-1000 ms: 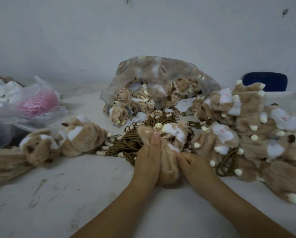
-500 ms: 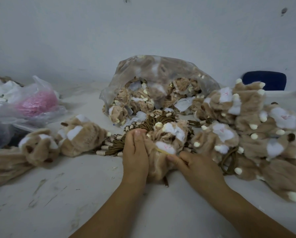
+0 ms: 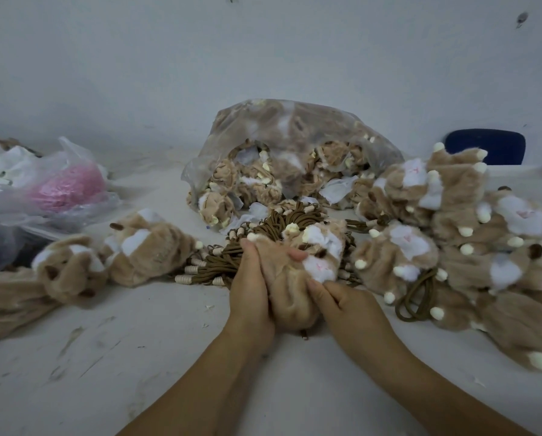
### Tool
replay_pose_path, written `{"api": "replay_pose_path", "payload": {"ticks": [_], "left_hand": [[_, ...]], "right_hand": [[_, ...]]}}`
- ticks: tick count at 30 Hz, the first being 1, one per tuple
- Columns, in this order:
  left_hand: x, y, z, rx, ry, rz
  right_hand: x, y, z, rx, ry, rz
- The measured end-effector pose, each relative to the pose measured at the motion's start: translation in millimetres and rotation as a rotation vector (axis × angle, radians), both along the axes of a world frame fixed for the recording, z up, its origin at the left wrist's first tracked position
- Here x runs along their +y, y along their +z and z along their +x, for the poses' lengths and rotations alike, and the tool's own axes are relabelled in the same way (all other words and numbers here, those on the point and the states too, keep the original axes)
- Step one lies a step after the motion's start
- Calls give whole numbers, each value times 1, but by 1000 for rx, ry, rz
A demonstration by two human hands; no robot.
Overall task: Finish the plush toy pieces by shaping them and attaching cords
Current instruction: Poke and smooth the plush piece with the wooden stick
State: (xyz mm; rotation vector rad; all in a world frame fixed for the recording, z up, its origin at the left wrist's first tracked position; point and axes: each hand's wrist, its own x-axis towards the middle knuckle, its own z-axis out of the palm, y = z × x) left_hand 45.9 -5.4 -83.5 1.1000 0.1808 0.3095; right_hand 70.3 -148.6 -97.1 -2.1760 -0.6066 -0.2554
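The toy (image 3: 290,287), a tan plush with a white muzzle at its far right end, sits between both hands at the near middle of the table (image 3: 131,366). The left hand (image 3: 250,294) lies along its left side, fingers pointing away and thumb crossing over its top, gripping it. The right hand (image 3: 345,298) pinches its right side just below the muzzle with curled fingers. A short brown end shows under the toy's near edge.

Just beyond the hands lies a bundle of brown cords (image 3: 263,237) with pale beads, touching the toy's far side. Behind that, a clear bag (image 3: 294,130) lies open towards the near side, full of tan plush pieces. A pile (image 3: 458,247) of toys fills the right side, with a loose cord loop (image 3: 416,295) at its near edge. Two more toys (image 3: 106,262) lie to the left, and far left a plastic bag (image 3: 17,196) holds something pink.

The table is white and scuffed. A bare grey wall (image 3: 263,58) rises behind it, and a blue shape (image 3: 483,149) stands far right.
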Motion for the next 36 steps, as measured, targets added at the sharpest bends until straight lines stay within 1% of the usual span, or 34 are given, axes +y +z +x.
{"api": "replay_pose_path", "payload": {"ticks": [2,4,6,9,12,14,18,20,24,26,28,30,33,36], "left_hand": [[-10,-1,0,-8,42,122],[-14,-2,2,-53,137,294],[-12,-4,2,-108,166,399],[-5,-5,1,-167,154,352],[2,0,3,-101,154,222],[7,3,4,-46,174,156],[8,6,2,-24,172,80],[1,5,1,-30,140,83],[-15,5,2,-67,83,159],[-16,5,3,-80,88,172],[-14,4,3,-95,132,204],[-10,3,1,-98,195,215],[0,6,-2,-81,329,184],[7,8,-2,-126,412,151]], "right_hand": [[3,1,1,45,12,68],[1,2,5,18,20,12],[-5,4,8,-26,18,-55],[-10,11,7,-136,18,-160],[-11,10,5,-261,-16,-296],[-16,10,8,-325,-36,-332],[-24,13,16,-358,-20,-379],[-21,11,15,-338,18,-343],[-8,2,8,-139,108,-118],[-3,0,5,-61,113,-52],[0,1,4,-45,110,-72],[-1,5,4,-78,101,-126],[-7,10,3,-133,80,-250],[-15,11,2,-166,18,-325]]}}
